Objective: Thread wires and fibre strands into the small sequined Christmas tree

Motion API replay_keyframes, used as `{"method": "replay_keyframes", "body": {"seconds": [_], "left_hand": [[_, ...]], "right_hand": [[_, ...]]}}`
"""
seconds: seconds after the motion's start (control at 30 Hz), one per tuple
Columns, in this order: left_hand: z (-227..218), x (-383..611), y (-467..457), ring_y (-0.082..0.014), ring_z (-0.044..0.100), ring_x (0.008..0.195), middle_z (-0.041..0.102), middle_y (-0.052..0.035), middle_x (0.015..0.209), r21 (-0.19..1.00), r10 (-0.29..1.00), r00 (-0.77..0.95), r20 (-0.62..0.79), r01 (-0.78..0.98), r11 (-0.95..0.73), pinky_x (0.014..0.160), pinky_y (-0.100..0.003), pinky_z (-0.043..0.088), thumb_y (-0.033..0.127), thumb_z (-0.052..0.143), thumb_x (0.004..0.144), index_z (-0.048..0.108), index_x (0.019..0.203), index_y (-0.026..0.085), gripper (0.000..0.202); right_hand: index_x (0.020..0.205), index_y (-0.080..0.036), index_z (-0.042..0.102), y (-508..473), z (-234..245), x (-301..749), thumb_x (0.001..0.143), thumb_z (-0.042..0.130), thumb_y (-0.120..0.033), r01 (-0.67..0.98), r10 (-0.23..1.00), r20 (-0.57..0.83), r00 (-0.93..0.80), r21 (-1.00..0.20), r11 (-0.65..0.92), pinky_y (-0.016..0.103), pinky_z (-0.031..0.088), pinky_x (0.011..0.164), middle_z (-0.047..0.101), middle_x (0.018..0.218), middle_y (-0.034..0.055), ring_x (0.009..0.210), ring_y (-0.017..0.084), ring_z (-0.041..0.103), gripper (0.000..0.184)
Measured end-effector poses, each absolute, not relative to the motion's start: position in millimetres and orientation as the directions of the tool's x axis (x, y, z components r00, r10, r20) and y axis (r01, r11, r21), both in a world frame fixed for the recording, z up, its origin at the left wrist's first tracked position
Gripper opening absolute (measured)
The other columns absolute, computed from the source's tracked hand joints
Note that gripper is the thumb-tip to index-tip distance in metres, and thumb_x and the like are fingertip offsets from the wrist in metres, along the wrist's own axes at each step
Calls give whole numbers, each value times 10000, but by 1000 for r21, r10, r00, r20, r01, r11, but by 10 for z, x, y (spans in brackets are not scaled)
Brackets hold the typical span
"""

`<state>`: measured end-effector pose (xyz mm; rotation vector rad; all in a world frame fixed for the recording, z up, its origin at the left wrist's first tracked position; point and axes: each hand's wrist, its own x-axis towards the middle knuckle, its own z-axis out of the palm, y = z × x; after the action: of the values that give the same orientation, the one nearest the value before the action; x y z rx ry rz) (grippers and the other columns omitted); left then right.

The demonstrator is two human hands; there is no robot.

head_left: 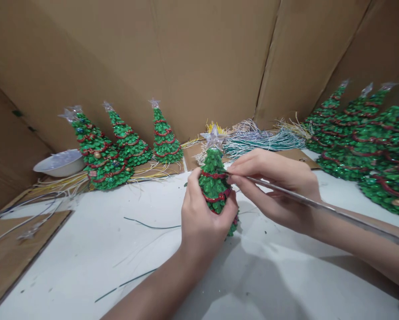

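The central tree [214, 163] looks hard and rough with leafy relief under a glossy finish, its star [214, 138] clear, shiny and plastic-looking. The slender tool [299, 197] has a smooth metallic sheen. The panels [206, 58] are matt cardboard, the tabletop [86, 258] smooth and faintly glossy, the bundled wires [269, 142] seemingly plastic-coated.

Single view from a camera worn on the person's head, directed forward and obliquely down across the white counter [89, 253]. A decorated tree [215, 189] appears at close range near mid-frame; cardboard panels [202, 58] bound the field behind and at both sides.
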<state>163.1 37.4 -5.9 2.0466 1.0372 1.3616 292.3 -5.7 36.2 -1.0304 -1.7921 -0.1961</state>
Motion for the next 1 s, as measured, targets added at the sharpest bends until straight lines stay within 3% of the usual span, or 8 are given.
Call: {"method": "replay_keyframes", "body": {"seconds": [0.23, 0.5, 1.0], "left_hand": [[-67, 1636, 377, -186, 599, 798, 592, -49, 910, 724, 797, 216, 564, 333, -604, 687, -298, 485, 285, 596, 688, 387, 1088, 203, 459], [-60, 1651, 366, -186, 600, 816, 599, -56, 922, 714, 797, 211, 566, 358, -602, 698, -306, 492, 285, 588, 696, 372, 1111, 184, 479], [-52, 1641, 369, -171, 591, 779, 594, -54, 902, 714, 793, 227, 565, 348, -608, 677, -289, 491, 286, 601, 690, 378, 1126, 171, 504]], "right_hand": [[846, -227, 570, -33, 311, 2924, 783, 554, -102, 641, 511, 857, -70, -354, 681, 256, 534, 653, 633, 822, 20, 781, 132, 610, 141], [808, -205, 574, -15, 351, 2901, 765, 566, -76, 681, 444, 890, -99, -265, 683, 250, 523, 633, 637, 777, 30, 741, 131, 610, 136], [780, -202, 552, -55, 383, 2933, 791, 548, -91, 734, 492, 855, -165, -227, 640, 260, 496, 636, 616, 754, 12, 741, 132, 595, 112]]}}
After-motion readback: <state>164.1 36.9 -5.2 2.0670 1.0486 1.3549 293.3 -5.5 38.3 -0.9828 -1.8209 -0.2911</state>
